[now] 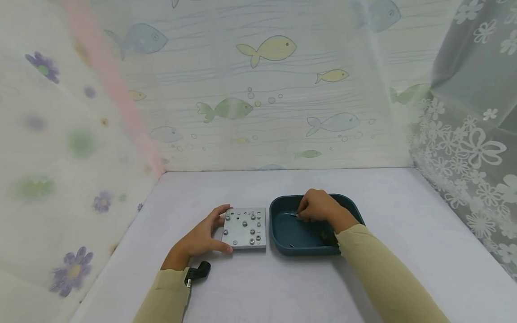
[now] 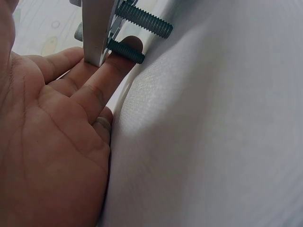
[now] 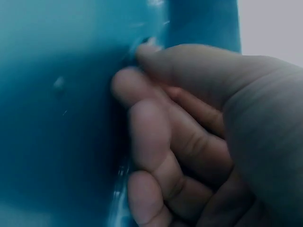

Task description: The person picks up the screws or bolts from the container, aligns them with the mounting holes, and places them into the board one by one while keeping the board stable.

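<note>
A square silver metal plate (image 1: 239, 237) carries several socket-head screws (image 1: 244, 223) on its top. My left hand (image 1: 202, 235) grips its left side, thumb at the near corner and fingers at the far one. Threaded screw ends (image 2: 144, 20) stick out below the plate (image 2: 97, 33) in the left wrist view, one lying against a finger. Inside a dark blue tray (image 1: 276, 244), my right hand (image 1: 319, 206) has thumb and fingertips together at a small shiny metal piece (image 1: 293, 215). Blur in the right wrist view hides the piece's exact kind.
Just right of the plate stands the tray, with a small dark piece (image 1: 292, 245) near its front wall. A white cloth (image 1: 250, 287) covers the table. Patterned curtains (image 1: 258, 134) rise at the back and both sides. A black wrist camera (image 1: 199, 270) sits on the left cuff.
</note>
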`<action>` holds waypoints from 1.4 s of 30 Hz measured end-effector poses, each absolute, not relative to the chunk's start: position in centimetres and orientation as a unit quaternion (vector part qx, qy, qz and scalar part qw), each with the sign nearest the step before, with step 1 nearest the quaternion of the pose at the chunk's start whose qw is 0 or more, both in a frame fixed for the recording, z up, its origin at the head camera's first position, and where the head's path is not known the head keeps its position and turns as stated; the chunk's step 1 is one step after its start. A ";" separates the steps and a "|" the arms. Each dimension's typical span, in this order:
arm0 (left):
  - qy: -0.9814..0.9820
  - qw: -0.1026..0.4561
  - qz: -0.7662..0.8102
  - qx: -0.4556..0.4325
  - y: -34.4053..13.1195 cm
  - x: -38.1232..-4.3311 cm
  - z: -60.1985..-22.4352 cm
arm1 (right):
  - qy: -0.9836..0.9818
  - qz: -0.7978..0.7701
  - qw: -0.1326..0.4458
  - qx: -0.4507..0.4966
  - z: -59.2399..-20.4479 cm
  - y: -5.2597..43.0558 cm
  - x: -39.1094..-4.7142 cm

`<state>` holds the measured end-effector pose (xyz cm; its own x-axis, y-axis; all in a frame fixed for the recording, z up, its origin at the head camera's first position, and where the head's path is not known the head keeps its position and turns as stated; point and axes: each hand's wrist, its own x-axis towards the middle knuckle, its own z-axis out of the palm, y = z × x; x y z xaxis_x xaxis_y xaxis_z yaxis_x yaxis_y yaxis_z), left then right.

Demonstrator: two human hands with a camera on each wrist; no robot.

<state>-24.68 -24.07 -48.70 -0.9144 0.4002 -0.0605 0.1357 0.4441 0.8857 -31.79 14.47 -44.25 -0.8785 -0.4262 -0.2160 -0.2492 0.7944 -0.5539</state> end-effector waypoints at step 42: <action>0.842 0.136 0.500 0.152 -24.1 -24.6 -48.5 | 0.932 -0.270 0.169 -0.171 -43.9 15.0 -32.1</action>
<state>-24.56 -24.05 -48.51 -0.9167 0.3921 -0.0767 0.1205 0.4543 0.8827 -32.09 15.03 -43.92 -0.8838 -0.4111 -0.2234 -0.2282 0.7956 -0.5612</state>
